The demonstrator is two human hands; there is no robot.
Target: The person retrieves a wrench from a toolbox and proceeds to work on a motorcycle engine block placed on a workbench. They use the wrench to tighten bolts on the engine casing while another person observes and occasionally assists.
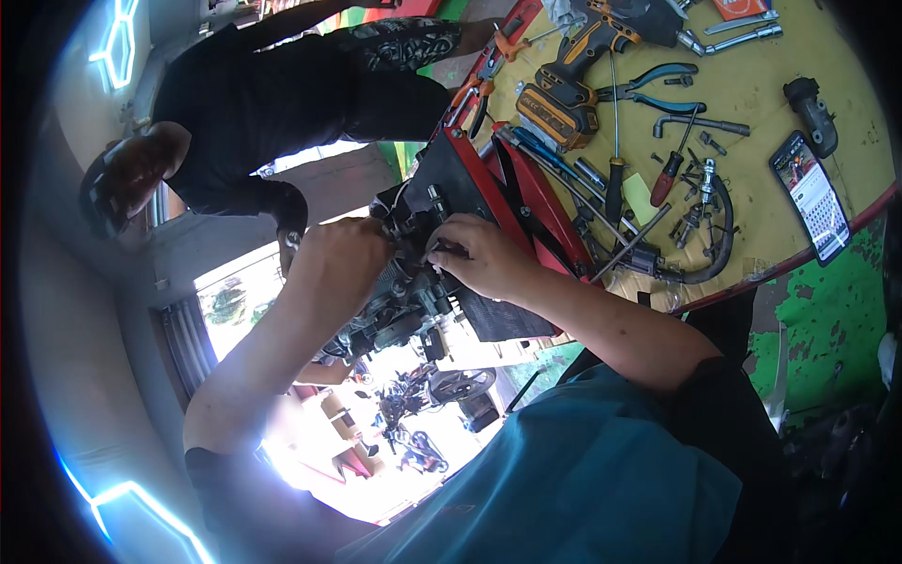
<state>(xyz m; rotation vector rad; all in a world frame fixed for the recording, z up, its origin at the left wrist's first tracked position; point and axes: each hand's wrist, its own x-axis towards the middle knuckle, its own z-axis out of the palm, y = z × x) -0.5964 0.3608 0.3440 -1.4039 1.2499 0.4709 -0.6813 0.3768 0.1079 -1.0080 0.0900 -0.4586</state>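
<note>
A dark metal engine with several fittings and a black hose or cable rests against a black mat beside a red metal frame. My left hand is closed at the engine's upper part; its fingertips are turned away, so what they grip is hidden. Across from it, my right hand pinches a small dark piece between thumb and fingers, close against the engine. The kind of that piece is too small to make out. Both hands work only a short way apart.
On the yellow tabletop lie a cordless power driver, blue-handled pliers, a red screwdriver, loose bolts, a black hose and a lit phone. A person in black stands opposite. A motorcycle is in the background.
</note>
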